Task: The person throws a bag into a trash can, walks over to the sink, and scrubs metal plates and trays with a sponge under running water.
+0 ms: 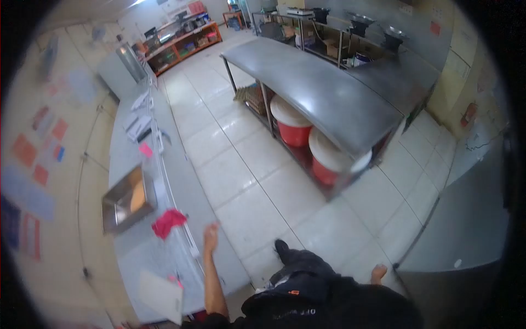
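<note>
My left hand (210,238) hangs in the air beside the front edge of the long counter, near a crumpled pink cloth (169,223). It looks empty, its fingers loosely apart, though small and slightly blurred. Low on my other side is my right hand (378,272), over the tiled floor; its fingers are too blurred to read, and nothing shows in it. On the counter (123,255), a rectangular metal tray (111,218) contains something orange-tan. A white board (160,295) lies at the counter's near end.
A steel table (307,88) stands ahead right, with red buckets (294,134) under white lids and egg trays (253,98) on its lower shelf. A grey metal surface (460,219) is at my right. Tiled floor (219,153) runs between counter and table toward an orange shelf (183,52).
</note>
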A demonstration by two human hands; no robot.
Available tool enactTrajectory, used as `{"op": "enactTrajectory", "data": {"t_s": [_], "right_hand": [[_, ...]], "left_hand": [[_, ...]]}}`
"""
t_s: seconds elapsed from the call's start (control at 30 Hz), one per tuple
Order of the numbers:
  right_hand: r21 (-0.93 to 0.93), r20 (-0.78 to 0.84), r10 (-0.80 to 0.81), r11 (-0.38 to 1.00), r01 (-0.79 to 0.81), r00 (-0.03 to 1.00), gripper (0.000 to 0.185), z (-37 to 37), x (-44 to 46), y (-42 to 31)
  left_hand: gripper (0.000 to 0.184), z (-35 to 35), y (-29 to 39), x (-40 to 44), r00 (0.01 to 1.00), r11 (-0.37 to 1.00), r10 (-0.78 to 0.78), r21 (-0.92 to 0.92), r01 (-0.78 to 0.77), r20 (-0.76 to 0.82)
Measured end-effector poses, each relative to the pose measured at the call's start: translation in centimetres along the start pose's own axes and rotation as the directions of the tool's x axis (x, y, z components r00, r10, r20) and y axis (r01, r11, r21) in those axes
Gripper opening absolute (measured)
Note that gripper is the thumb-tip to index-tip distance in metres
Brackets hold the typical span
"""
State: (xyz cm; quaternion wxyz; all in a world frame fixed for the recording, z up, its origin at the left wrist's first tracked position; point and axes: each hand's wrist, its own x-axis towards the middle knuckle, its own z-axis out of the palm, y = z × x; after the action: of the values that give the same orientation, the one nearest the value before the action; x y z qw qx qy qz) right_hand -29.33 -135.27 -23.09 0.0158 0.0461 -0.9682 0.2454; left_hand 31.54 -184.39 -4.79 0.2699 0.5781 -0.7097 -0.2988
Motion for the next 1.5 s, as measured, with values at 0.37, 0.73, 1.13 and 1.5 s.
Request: {"op": "enactTrajectory", "data": {"t_s": [0.37,0.73,1.13,1.5], "right_hand": [[0.215,0.241,-0.677,0.736,0.642,0.695,0.02,32.5,-8.7,-62.2],[0.526,0.052,-0.733,0.597,0.606,0.678,0.014,47.8,-12.4,-124.6],[0.6,-0.002,-0.777,0.503,0.622,0.63,0.005,69.9,-11.8,-175.4],[0.78,0.196,-0.871,0.416,0.467,0.45,0.003,92.5,-8.1,-223.9]], "left_hand": [[0.05,1.0,-26.7,7.7,0.436,0.424,-0.786,-0.131,0.896,0.44],[0.061,-16.5,-42.9,80.0,0.459,0.319,-0.8,-0.373,0.871,0.386],[0.041,-26.2,-56.1,148.0,0.937,0.762,0.345,0.566,-0.315,0.057],[0.041,-26.7,-58.0,171.7,0.513,0.577,-0.733,0.008,0.817,0.445]]}}
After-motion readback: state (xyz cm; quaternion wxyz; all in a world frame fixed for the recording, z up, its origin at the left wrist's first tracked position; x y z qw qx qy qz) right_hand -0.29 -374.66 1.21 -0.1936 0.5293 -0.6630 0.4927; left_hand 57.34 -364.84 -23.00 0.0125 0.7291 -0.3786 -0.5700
